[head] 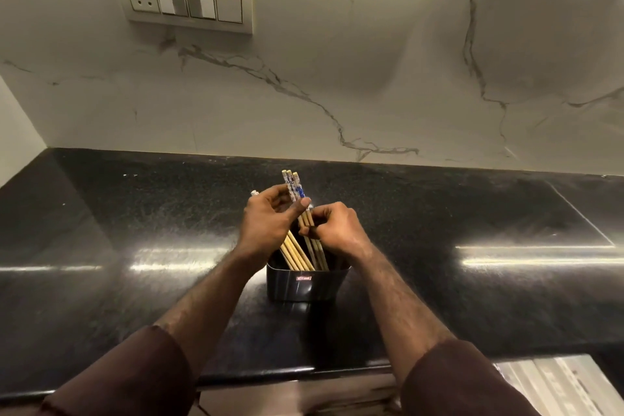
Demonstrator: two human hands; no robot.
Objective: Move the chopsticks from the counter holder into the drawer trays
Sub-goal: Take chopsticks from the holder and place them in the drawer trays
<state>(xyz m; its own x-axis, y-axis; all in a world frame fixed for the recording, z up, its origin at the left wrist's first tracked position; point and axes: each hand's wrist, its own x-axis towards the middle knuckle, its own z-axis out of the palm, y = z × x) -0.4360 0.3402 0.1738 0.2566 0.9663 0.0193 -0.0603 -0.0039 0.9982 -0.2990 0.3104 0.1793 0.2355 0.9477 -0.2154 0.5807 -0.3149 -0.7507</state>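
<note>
A black holder (305, 284) stands on the dark counter (135, 213), close to the front edge and about midway along it. A small red label (303, 278) sits on the holder's front wall, just under the rim. It has writing on it, but the letters are too small to read.

The chopsticks (297, 191) stand in the holder and lean toward the back wall. Their top ends have a blue and white pattern. The lower parts are plain light wood.

Both arms reach forward over the front edge of the counter, and both hands meet just above the holder. The left hand (266, 223) is curled around a bunch of the chopsticks, with the thumb pressed across three that stick up highest. The right hand (337, 230) pinches the same sticks lower down, with its fingers bent in tight. Dark brown sleeves (466, 382) are pushed up the forearms.

A switch plate (184, 0) with one socket is on the marble wall behind. A pale tray (557, 385) shows at the bottom right corner, below the counter edge.
</note>
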